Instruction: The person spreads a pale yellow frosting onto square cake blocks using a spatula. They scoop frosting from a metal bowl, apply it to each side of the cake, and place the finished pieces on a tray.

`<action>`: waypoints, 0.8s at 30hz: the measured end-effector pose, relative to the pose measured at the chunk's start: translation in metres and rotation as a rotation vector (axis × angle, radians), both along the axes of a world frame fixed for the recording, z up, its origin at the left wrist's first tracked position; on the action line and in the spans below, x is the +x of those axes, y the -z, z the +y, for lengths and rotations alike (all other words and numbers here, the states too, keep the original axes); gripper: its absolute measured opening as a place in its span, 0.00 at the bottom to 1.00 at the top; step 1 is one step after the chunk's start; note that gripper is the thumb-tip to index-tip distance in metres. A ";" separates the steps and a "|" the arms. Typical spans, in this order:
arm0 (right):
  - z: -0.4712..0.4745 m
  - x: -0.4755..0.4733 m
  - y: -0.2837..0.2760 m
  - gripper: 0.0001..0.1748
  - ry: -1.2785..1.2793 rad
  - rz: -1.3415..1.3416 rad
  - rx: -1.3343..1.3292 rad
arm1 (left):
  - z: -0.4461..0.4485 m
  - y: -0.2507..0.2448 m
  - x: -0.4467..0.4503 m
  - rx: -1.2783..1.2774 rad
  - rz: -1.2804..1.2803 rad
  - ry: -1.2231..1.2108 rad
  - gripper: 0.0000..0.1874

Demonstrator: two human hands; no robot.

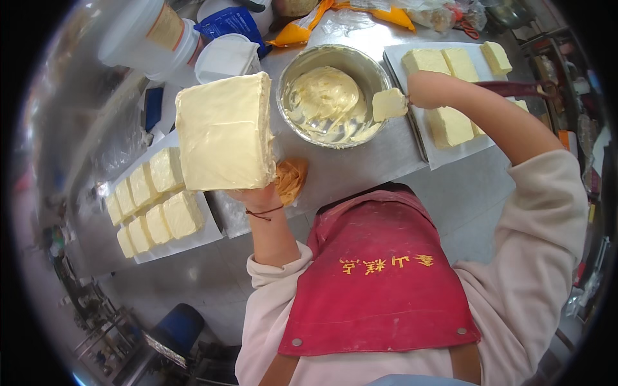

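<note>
My left hand (258, 195) bears a square cake block (224, 135) from beneath, raised above the table. Pale cream coats its top and side, and a faint ridge crosses the top. In my right hand (425, 90) is a spatula, its blade (390, 104) loaded with cream at the right rim of a steel bowl (333, 144). A dark red handle (512, 88) shows beyond my right forearm, roughly in line with the blade. Inside the bowl lies a mound of pale cream (328, 94), with more smeared up the walls.
Several cream-coated blocks (166, 169) stand on a paper-lined tray at left. More coated blocks (451, 126) occupy a papered tray (437, 161) at right. A crumpled orange bag (291, 178) lies by my left wrist. White tubs (145, 36) and a blue packet (234, 26) stand behind.
</note>
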State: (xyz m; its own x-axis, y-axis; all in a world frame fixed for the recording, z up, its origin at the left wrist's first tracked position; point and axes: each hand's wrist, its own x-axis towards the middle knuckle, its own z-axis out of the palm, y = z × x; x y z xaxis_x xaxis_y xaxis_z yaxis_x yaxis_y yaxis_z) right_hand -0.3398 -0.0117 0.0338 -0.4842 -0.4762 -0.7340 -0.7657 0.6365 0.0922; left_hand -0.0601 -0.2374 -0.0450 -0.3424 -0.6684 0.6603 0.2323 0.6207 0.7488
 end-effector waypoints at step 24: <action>0.044 0.121 -0.073 0.14 0.375 -0.702 -1.458 | 0.003 -0.094 -0.057 1.109 1.210 1.092 0.33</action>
